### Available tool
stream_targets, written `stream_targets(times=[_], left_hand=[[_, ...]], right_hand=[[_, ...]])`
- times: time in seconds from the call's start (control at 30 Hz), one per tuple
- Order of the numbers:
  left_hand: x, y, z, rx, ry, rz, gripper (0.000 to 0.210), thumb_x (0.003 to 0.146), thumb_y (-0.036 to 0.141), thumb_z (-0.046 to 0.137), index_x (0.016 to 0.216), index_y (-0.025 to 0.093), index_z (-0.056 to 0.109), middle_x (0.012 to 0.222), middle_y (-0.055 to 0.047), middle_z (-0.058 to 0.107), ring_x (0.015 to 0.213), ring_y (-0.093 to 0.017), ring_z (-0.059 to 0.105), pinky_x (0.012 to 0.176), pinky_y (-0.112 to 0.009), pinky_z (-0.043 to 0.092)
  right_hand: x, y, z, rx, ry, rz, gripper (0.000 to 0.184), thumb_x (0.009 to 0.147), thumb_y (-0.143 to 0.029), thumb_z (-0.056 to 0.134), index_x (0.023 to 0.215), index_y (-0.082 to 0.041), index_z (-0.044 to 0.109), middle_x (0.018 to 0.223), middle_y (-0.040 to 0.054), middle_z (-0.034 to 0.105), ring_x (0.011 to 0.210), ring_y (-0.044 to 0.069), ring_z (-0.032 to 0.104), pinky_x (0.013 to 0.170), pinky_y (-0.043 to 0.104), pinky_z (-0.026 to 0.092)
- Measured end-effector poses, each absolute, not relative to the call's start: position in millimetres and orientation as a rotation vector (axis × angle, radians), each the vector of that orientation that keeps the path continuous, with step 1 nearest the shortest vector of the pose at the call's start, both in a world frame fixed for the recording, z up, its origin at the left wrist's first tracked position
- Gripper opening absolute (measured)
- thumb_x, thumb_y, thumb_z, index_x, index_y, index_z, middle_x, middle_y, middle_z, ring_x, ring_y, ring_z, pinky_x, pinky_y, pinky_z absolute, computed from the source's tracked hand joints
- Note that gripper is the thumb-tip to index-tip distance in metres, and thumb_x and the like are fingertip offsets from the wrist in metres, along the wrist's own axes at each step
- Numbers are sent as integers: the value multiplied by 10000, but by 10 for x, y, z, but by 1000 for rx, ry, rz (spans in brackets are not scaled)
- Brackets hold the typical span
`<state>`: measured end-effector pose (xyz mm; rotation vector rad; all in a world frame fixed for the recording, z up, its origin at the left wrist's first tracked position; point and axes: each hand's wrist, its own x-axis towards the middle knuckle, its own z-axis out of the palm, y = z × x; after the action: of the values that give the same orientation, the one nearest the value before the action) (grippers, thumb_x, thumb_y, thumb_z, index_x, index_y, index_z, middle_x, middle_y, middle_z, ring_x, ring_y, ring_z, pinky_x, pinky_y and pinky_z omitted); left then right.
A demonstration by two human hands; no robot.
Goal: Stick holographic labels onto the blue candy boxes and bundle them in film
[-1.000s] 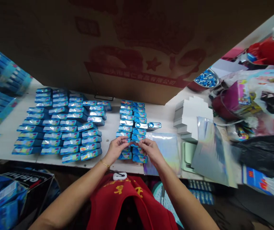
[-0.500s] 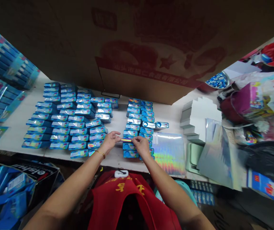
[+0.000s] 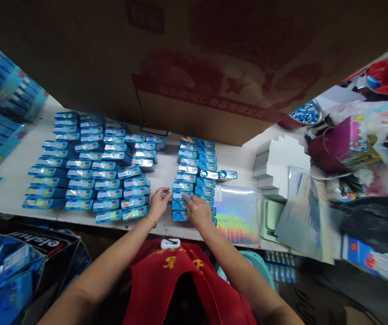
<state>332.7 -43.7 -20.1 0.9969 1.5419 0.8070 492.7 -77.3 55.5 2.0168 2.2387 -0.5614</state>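
Note:
Small blue boxes (image 3: 184,185) stand in two columns before me, their narrow tops facing up, some with a round dark spot. My right hand (image 3: 198,211) is curled over the near part of these columns, its fingertips touching the top of a box (image 3: 177,196). Anything pinched there is too small to make out. Just left of the same box is my left hand (image 3: 160,202), thumb and index finger a little apart, with nothing visible in it. A gold bracelet is on the left wrist.
Many more blue boxes (image 3: 107,184) stand in rows on the left of the table. Right of the columns lie shiny rainbow sheets (image 3: 237,212), a white card stack (image 3: 282,158) and a pale green scale (image 3: 268,216). A large carton (image 3: 207,81) overhangs the back. An open carton (image 3: 49,253) sits lower left.
The shiny strip stretched between both hands is no longer visible between them. My right fingers have come down onto a box top, and my left hand has drawn slightly away. The view has shifted slightly.

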Motion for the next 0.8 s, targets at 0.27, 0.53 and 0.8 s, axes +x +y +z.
stream_targets(times=[0.27,0.53,0.8], left_hand=[[3741,-278,403,1679,1420,820,229,801,304,465,965,214,599,940,-52,582,860,-174,541,781,-287,422],[4493,-274,595,2016,1050,557,210,827,269,451,923,206,627,954,-59,610,905,-195,530,837,-355,399],[4465,-323,578,2025,1108,507,197,827,249,454,941,203,609,965,-51,600,916,-179,538,837,-338,414]], right_hand=[[5618,-814,548,2315,2297,-650,359,851,-167,349,1148,-205,548,926,63,596,856,149,544,757,240,401],[6869,-549,15,2374,2021,-614,365,731,-239,606,1093,-205,574,1152,76,539,1053,218,454,865,334,359],[6898,-383,-272,2218,2090,-642,417,637,-217,705,1036,-219,586,1062,82,557,986,238,473,804,343,345]])
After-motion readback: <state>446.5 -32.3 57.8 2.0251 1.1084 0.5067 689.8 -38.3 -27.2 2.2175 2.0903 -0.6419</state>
